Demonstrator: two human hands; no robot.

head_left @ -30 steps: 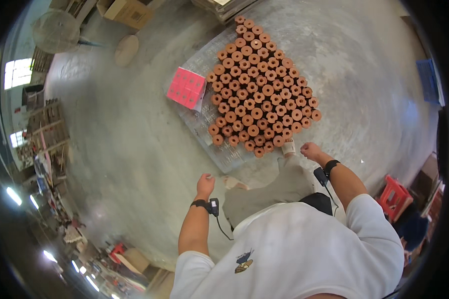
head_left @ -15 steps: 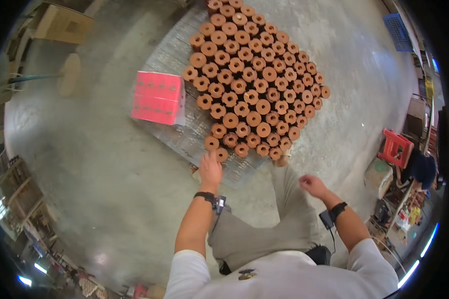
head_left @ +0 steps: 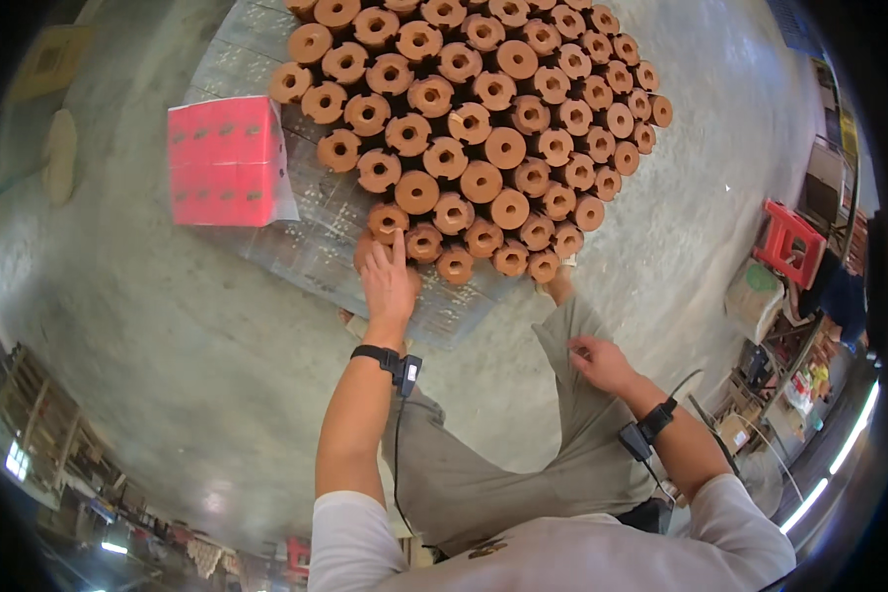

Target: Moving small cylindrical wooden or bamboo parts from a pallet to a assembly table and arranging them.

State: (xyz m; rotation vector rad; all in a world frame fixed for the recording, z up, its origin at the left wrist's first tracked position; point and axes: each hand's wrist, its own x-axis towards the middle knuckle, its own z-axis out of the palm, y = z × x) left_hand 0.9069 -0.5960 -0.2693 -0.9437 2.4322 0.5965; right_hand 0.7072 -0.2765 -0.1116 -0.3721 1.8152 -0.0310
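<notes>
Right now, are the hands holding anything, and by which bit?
The left hand is at the near cylinders, but whether it grips one can't be told. The right hand looks empty.

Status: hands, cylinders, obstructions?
Left hand at brown cylinders, near edge, grip unclear. Right hand loosely curled by trouser leg. Cylinders grouped upright on grey sheet. Pink package left, clear of hands.

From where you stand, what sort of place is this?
Probably a workshop or small factory: many brown holed cylinders stand close together, grey floor spreads beside them, and strip lights shine at the right.
</notes>
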